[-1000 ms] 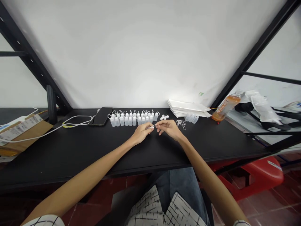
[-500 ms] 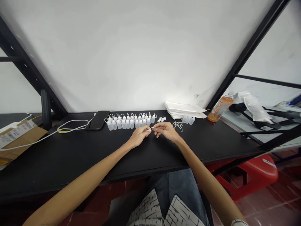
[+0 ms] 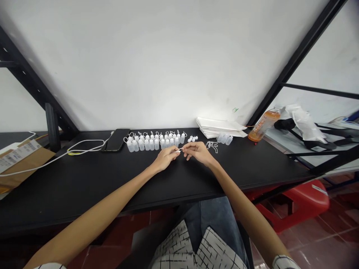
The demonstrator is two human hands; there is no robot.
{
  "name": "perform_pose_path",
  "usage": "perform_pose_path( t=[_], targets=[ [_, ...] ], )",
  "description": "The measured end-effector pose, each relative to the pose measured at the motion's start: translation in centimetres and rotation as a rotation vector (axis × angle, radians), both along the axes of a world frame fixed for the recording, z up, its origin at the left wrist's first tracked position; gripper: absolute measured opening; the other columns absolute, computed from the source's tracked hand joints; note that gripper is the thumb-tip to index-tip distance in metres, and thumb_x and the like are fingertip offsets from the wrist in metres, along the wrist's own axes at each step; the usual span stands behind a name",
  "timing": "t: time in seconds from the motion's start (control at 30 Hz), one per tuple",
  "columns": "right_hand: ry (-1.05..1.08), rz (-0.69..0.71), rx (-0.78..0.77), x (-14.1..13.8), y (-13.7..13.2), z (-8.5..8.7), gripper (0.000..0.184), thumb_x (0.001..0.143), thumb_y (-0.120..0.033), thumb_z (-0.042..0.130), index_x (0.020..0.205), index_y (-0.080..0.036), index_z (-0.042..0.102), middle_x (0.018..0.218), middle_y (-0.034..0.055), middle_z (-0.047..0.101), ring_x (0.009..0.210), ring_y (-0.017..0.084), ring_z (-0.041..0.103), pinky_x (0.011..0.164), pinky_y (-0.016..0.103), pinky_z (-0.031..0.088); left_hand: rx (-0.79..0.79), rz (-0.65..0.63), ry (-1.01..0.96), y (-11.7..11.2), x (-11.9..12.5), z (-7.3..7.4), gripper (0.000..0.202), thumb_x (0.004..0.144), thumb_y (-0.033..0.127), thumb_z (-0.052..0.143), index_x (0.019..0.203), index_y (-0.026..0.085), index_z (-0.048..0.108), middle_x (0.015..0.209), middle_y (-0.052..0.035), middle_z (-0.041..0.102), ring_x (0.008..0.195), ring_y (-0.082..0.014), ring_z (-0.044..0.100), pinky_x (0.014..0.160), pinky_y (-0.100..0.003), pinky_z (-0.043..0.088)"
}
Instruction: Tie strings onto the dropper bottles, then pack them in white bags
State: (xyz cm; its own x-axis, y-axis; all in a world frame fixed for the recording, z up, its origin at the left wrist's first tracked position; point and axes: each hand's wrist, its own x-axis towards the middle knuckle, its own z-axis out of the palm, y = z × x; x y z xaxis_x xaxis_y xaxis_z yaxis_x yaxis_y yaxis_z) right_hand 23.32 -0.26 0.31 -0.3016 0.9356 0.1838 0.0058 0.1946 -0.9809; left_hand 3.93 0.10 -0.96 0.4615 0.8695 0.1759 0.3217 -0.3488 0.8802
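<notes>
1. Smooth white wall (image 3: 168, 74) rose behind the matte black worktop (image 3: 92, 186).
2. Since half a second earlier, the view had shifted slightly; the left hand (image 3: 165, 158) and right hand (image 3: 198, 152) had kept nearly the same pose.
3. Almost closed, the left hand pinched a small white piece (image 3: 178, 151) over the worktop, between its front edge and the bottle rows (image 3: 151, 144).
4. Thumb and fingertip of the right hand pinched its thin, curved strap (image 3: 181, 149), other fingers loosely curled.
5. Near the back edge stood those translucent, white-capped bottle rows; rightward lay stringy white loops (image 3: 213, 146) and layered white sheets (image 3: 221, 128).
</notes>
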Motion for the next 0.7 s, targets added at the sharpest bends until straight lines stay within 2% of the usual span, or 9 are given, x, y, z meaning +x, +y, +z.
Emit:
perform_pose_path(
  t=[0.23, 0.47, 0.7],
  targets=[
    [-0.056, 0.005, 0.035, 0.0, 0.1, -0.2, 0.023, 0.069, -0.032, 0.076, 0.079, -0.011, 0.071, 0.064, 0.0033, 0.064, 0.058, 0.014, 0.062, 0.048, 0.025, 0.053, 0.016, 0.012, 0.062, -0.3, 0.0, 0.4, 0.024, 0.086, 0.038, 0.047, 0.08, 0.017, 0.058, 0.063, 0.002, 0.051, 0.059, -0.0133, 0.045, 0.057, -0.025, 0.033],
    [-0.048, 0.019, 0.07, 0.2, 0.1, -0.1, 0.029, 0.069, -0.025, 0.073, 0.095, -0.014, 0.067, 0.071, 0.0014, 0.065, 0.057, 0.014, 0.063, 0.047, 0.026, 0.053, 0.027, 0.01, 0.145, -0.6, 0.0, 1.1, 0.022, 0.086, 0.038, 0.045, 0.08, 0.019, 0.055, 0.064, 0.0029, 0.053, 0.062, -0.0143, 0.047, 0.062, -0.026, 0.034],
    [-0.062, 0.046, 0.061, 0.1, -0.2, 0.1, 0.028, 0.068, -0.023, 0.072, 0.095, -0.014, 0.066, 0.07, 0.0009, 0.065, 0.057, 0.014, 0.063, 0.049, 0.026, 0.054, 0.039, 0.013, 0.196, -0.6, 0.0, 1.2, 0.021, 0.086, 0.036, 0.045, 0.078, 0.019, 0.054, 0.064, 0.0026, 0.053, 0.064, -0.0157, 0.049, 0.065, -0.027, 0.034]
  ],
)
